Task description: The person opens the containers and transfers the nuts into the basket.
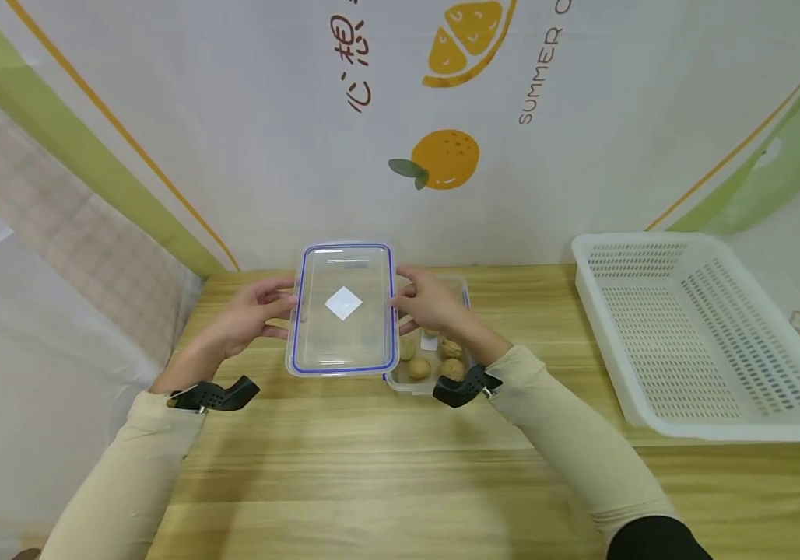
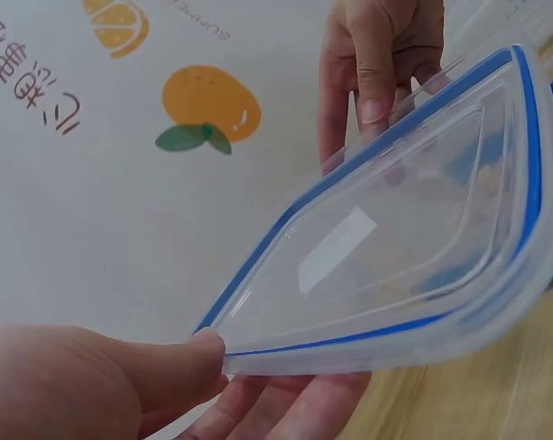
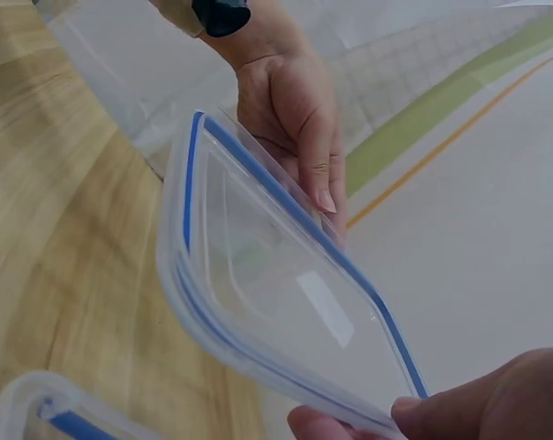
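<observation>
A clear plastic lid [image 1: 344, 342] with a blue seal and a white diamond-shaped sticker [image 1: 343, 303] is held up above the wooden table by both hands. My left hand [image 1: 242, 315] grips its left edge; the left wrist view has the thumb on top and fingers beneath. At the opposite edge, my right hand [image 1: 431, 299] pinches the lid between thumb and fingers, seen close in the right wrist view. Behind the right hand and wrist, partly hidden by them and the lid, a clear box [image 1: 414, 388] on the table contains several walnuts [image 1: 419, 368].
A white perforated plastic basket [image 1: 603, 334] stands on the right part of the table [image 1: 344, 482]. At the table's far edge hangs a white cloth [image 1: 288, 202] printed with oranges and lettering. More cloth hangs along the left side.
</observation>
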The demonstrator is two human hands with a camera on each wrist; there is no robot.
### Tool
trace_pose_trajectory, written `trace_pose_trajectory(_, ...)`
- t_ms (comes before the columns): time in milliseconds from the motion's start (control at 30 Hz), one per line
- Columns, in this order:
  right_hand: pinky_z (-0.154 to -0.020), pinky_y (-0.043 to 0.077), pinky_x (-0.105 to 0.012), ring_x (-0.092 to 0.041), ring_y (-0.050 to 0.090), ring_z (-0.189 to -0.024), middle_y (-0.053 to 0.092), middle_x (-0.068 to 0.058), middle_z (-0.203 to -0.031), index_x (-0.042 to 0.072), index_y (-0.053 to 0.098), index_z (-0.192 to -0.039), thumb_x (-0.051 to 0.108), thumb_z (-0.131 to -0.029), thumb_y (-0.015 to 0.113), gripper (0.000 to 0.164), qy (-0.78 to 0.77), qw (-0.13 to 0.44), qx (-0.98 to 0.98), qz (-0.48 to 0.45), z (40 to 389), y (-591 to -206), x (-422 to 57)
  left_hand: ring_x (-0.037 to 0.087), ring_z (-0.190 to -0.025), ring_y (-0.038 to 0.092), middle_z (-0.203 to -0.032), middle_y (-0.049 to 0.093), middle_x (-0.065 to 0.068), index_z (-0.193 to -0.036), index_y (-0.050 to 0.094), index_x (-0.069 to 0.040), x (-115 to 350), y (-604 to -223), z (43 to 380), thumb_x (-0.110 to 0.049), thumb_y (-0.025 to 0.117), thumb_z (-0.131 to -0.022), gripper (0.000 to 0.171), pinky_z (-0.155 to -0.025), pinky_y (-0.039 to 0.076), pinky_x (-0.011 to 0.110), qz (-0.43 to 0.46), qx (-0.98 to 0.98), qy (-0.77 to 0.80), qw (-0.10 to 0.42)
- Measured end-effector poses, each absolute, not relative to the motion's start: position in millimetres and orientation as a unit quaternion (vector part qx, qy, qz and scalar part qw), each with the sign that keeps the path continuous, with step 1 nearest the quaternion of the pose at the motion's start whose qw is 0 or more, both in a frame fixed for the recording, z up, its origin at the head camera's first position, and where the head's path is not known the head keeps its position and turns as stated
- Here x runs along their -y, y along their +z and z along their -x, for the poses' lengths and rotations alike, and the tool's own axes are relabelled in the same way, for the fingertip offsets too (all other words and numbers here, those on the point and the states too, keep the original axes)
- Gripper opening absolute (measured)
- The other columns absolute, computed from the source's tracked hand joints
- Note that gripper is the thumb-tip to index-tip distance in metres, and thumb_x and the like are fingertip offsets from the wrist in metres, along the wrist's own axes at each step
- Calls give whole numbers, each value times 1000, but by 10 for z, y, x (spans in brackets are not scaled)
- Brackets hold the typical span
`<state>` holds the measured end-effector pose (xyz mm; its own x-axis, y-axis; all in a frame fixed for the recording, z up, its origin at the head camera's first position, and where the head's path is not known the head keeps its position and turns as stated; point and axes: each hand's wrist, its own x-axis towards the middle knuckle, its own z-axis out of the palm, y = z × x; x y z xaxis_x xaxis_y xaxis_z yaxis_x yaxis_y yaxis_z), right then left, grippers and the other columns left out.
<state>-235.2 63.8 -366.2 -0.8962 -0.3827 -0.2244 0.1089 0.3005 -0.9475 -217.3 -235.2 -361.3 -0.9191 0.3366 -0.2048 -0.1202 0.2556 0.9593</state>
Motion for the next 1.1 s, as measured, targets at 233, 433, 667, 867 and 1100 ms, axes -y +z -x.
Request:
trace_pose_trajectory(233, -61, 65, -30, -28, 68, -91, 64, -26, -122, 6, 26, -160, -2, -101, 58, 68, -582, 220, -780, 74, 2387, -3826, -381, 12, -96, 66, -123, 59, 18, -154, 28, 10, 2558, -3692, 2178, -7, 44, -109, 51, -79, 66, 35, -72, -786, 579, 203)
trace_pose_trajectory(433, -61, 66, -31, -28, 68, -85, 63, -27, -121, 3, 27, -159, -5, -99, 59, 68, -584, 225, -778, 57, 2418, -3932, -187, 11, -96, 65, -133, 50, 31, -155, 23, 12, 2671, -3784, 2199, -7, 43, -110, 53, -84, 65, 37, -51, -800, 558, 216)
trace_pose_trajectory(667, -54, 64, -29, -29, 68, -77, 66, -27, -109, 2, 31, -157, -11, -96, 56, 67, -545, 216, -810, 19, 2441, -4015, 77, 29, -109, 66, -138, 46, 38, -155, 24, 11, 2781, -3917, 2233, -7, 42, -110, 52, -84, 65, 42, -50, -820, 527, 217)
trace_pose_trajectory(867, -56, 65, -29, -25, 70, -68, 53, -25, -142, 0, 32, -156, -14, -91, 53, 70, -448, 219, -867, 8, 2468, -4105, 269, 29, -107, 66, -131, 50, 33, -156, 24, 10, 2864, -4031, 2249, -8, 42, -110, 52, -84, 65, 43, -15, -834, 503, 225)
trace_pose_trajectory(1100, -59, 66, -33, -18, 62, -52, 50, -24, -147, -2, 30, -156, -14, -90, 54, 72, -404, 218, -888, 9, 2413, -4235, 363, 19, -91, 68, -115, 63, 26, -151, 31, 15, 2892, -4164, 2250, -2, 48, -107, 50, -79, 66, 39, 0, -839, 494, 228)
